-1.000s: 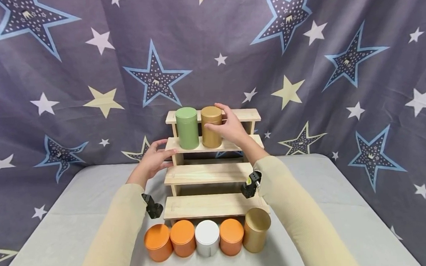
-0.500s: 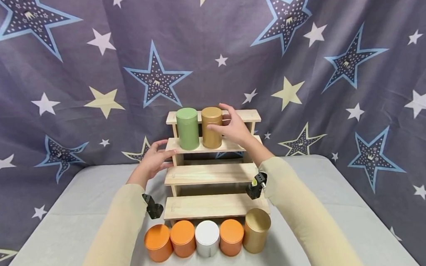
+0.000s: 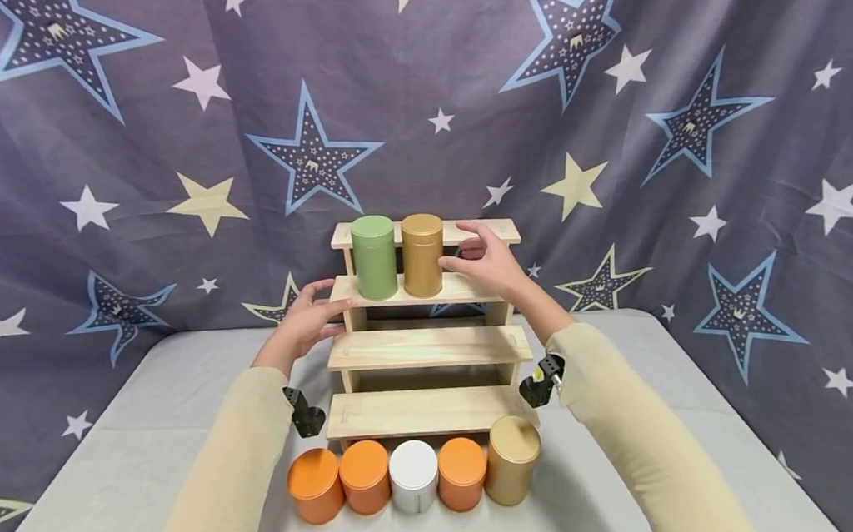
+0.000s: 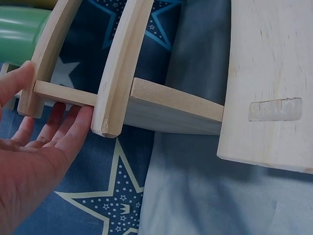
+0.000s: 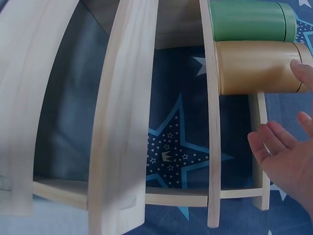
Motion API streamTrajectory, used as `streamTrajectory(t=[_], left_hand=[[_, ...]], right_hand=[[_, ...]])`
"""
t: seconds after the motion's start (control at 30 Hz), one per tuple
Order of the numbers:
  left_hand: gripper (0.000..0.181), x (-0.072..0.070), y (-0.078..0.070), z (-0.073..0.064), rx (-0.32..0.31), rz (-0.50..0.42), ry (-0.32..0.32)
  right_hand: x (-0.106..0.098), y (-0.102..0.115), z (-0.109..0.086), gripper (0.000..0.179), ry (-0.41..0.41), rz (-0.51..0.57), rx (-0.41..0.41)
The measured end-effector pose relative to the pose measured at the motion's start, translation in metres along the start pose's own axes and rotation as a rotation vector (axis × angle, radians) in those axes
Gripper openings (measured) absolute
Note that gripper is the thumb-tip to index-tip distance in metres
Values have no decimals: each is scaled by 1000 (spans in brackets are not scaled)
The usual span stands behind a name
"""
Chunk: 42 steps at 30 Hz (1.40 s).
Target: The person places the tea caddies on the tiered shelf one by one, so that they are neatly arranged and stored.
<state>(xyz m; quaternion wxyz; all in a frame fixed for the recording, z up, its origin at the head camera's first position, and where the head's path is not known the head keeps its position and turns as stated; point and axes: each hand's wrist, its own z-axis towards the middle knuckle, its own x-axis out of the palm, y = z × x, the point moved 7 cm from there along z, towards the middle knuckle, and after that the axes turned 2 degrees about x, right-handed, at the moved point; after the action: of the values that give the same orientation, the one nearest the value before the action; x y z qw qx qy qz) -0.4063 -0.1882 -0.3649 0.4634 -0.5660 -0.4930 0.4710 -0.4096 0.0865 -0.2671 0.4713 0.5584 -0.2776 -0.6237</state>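
A green tin (image 3: 375, 259) and a gold tin (image 3: 422, 258) stand upright side by side on the second-highest step of a tiered wooden shelf (image 3: 427, 347). My right hand (image 3: 491, 262) is just right of the gold tin, its fingers spread and holding nothing. In the right wrist view the thumb lies over the tin's lid end; whether it touches cannot be told. At the left end of that same step, my left hand (image 3: 307, 319) grips the shelf. The left wrist view has its thumb on the plank's edge and its fingers (image 4: 78, 127) against the side strut.
Before the shelf stands a row of tins on the grey cloth: orange tins (image 3: 314, 475), a white tin (image 3: 413, 467) and, at the right end, another gold tin (image 3: 515, 451). A star-patterned curtain (image 3: 398, 93) hangs close behind the shelf.
My right hand has let go of the gold tin and drawn away to the right, slightly lower. Both upper tins stay where they were, and the left hand keeps its place.
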Motion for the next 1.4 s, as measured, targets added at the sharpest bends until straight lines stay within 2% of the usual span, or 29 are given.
streamTrajectory(t=[0.37, 0.63, 0.8, 1.23, 1.4], left_hand=[[76, 0, -2, -2, -2, 8, 4], [78, 1, -3, -3, 1, 9, 12], [77, 1, -2, -2, -1, 4, 3], [76, -1, 0, 0, -3, -6, 4], [76, -1, 0, 1, -2, -5, 9]], right_hand=[[-4, -3, -13, 66, 44, -61, -40], [-11, -8, -25, 64, 68, -57, -23], [-12, -7, -32, 59, 81, -44, -42], [-12, -8, -56, 55, 170, -76, -79], [-14, -11, -68, 56, 200, -74, -67]])
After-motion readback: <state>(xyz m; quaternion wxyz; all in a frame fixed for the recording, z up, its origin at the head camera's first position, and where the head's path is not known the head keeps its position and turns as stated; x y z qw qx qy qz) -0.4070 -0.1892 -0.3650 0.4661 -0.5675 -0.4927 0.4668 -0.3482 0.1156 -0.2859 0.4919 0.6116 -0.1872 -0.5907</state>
